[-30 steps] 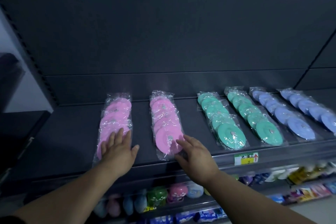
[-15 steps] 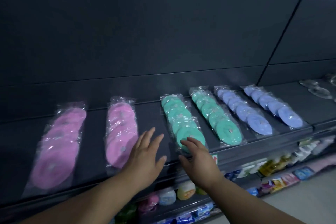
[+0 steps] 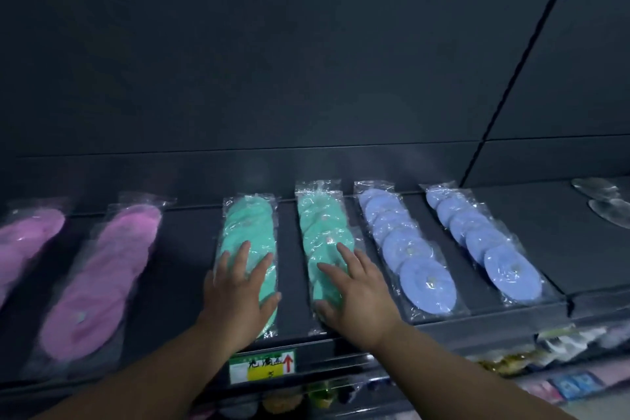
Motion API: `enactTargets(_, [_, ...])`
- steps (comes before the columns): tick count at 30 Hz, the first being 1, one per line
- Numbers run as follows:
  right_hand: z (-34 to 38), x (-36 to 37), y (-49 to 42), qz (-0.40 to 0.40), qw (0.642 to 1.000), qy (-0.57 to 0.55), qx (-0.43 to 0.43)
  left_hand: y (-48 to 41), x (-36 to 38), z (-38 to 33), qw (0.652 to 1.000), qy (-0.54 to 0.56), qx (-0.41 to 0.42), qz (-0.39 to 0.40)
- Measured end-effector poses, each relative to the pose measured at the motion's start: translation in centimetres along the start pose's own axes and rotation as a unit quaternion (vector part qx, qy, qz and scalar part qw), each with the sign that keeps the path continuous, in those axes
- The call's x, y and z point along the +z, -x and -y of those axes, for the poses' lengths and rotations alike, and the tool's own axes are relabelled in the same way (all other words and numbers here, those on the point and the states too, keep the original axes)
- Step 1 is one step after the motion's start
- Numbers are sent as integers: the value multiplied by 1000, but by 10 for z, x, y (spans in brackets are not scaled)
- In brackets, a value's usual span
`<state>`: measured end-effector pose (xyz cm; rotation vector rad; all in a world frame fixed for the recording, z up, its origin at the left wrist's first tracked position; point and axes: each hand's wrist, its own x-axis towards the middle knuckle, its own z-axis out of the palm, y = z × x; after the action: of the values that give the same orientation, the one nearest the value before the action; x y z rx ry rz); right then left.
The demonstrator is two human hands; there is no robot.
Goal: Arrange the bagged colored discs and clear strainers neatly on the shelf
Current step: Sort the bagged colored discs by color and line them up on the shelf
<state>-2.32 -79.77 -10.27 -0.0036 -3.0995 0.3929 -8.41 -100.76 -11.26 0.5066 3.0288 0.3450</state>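
Shifted off the pink bags, left hand and right hand press flat, fingers spread, on the left green bag and right green bag at lower centre; best slid evenly, parallel.

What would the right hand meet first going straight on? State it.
The right hand lies on the right green bag; onward it rides along that bag, then probably meets the back panel.

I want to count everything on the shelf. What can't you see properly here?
Head view:
- Leftmost pink bag: cut off by the left edge.
- Clear strainers: cut off by the right edge, blurry.
- Near ends of both green bags: covered by the left hand and right hand.
- Lower-shelf goods: dark, blurred.
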Motion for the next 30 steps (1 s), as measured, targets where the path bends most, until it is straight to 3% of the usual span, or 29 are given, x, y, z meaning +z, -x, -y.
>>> enactTargets(4, [-13, 2, -10, 44, 998, -8, -44, -2, 9, 3, 999, -18, -17, 38])
enactTargets(12, [-29, 4, -13, 48, 995, -54, -66, 2, 9, 2, 999, -11, -32, -5])
enactTargets(16, [-35, -6, -3, -30, 992, -99, -67, 6, 2, -17, 998, -7, -11, -64])
enactTargets(21, [-80, -12, 15, -119, 990, -78, 25, 5, 7, -75, 994, 28, 101, -44])
enactTargets(26, [-118, -21, 26, -33, 996, -28, 81, -8, 21, -109, 983, 15, 182, -11])
enactTargets(30, [-122, -24, 25, 4, 995, -57, 80, -16, 23, -112, 982, 18, 190, 17])
